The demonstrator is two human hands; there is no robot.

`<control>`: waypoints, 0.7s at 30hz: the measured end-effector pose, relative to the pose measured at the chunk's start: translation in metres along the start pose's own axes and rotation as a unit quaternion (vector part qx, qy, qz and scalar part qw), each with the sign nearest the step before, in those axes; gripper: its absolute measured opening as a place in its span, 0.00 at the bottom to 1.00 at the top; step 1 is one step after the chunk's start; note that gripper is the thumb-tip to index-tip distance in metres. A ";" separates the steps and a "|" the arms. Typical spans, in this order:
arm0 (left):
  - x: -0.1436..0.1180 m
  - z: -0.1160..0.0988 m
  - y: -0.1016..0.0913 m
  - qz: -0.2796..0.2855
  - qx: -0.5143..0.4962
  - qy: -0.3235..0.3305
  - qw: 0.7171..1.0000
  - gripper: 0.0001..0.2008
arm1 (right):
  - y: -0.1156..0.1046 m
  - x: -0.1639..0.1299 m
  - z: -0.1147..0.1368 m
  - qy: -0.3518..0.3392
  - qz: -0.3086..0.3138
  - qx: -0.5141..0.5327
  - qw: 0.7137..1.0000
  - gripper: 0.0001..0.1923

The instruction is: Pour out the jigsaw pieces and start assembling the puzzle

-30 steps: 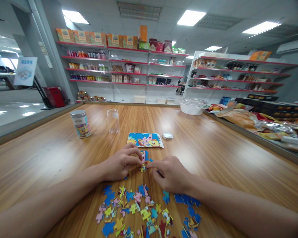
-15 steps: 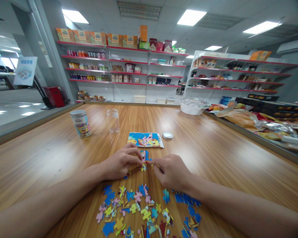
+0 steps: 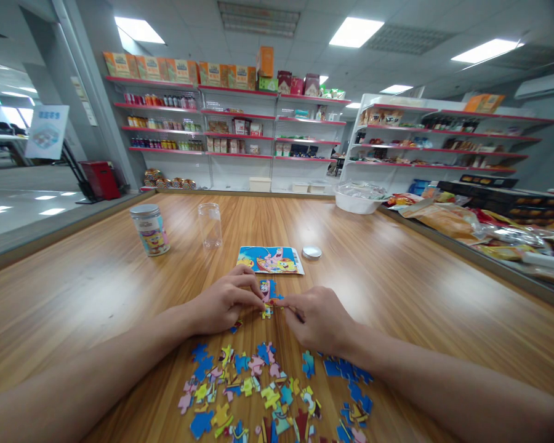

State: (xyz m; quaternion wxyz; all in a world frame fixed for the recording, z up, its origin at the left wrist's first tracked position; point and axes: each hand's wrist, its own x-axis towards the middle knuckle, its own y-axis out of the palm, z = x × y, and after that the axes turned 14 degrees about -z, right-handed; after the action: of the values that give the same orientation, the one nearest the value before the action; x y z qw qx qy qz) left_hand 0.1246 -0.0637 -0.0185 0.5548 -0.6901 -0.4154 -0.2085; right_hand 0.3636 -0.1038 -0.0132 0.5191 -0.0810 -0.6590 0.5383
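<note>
Both hands pinching a small joined cluster of colourful cardboard puzzle pieces [image 3: 268, 299] mid-table: left hand [image 3: 224, 306] and right hand [image 3: 317, 320] w/ fingertips closed on it, hiding its edges. Loose pile of pieces [image 3: 268, 394] cut off at the bottom.

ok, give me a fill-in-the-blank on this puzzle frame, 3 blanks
1. Both hands, left hand and right hand, meet at a small joined cluster of ____ pieces.
2. The reference picture lies flat beside a round metal ____.
3. The empty clear jar stands to the ____ of the labelled jar in the picture.

Missing words: puzzle; lid; right
</note>
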 end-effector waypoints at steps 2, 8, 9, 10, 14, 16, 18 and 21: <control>0.000 0.000 0.000 0.000 0.002 -0.001 1.000 0.21 | -0.002 -0.001 0.000 -0.005 -0.021 0.016 1.000 0.12; 0.000 0.000 0.000 0.007 0.007 -0.006 1.000 0.20 | -0.011 -0.004 0.005 -0.175 -0.048 0.155 0.971 0.15; 0.000 0.000 0.001 0.006 0.007 -0.005 1.000 0.20 | -0.011 -0.004 0.006 -0.198 -0.030 0.169 0.965 0.15; -0.001 0.000 0.001 0.005 0.007 -0.005 1.000 0.20 | -0.011 -0.005 0.006 -0.210 -0.012 0.177 0.961 0.15; 0.000 -0.001 0.000 0.013 0.015 -0.001 1.000 0.19 | -0.008 -0.006 0.005 -0.204 0.021 0.185 0.961 0.14; 0.001 -0.004 -0.001 0.016 0.026 0.004 1.000 0.18 | -0.006 -0.006 0.004 -0.195 0.021 0.186 0.963 0.13; 0.003 -0.010 -0.003 0.015 0.031 0.012 0.999 0.16 | -0.006 -0.006 0.005 -0.193 0.024 0.189 0.962 0.12; 0.007 -0.022 -0.005 0.026 0.015 0.036 0.999 0.13 | -0.007 -0.006 0.006 -0.193 0.029 0.194 0.962 0.10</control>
State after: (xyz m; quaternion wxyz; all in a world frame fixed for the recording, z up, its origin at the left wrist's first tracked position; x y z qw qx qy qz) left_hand 0.1286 -0.0815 -0.0036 0.5850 -0.6844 -0.3802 -0.2120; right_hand 0.3652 -0.1142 -0.0101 0.3722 0.1071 -0.6271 0.6759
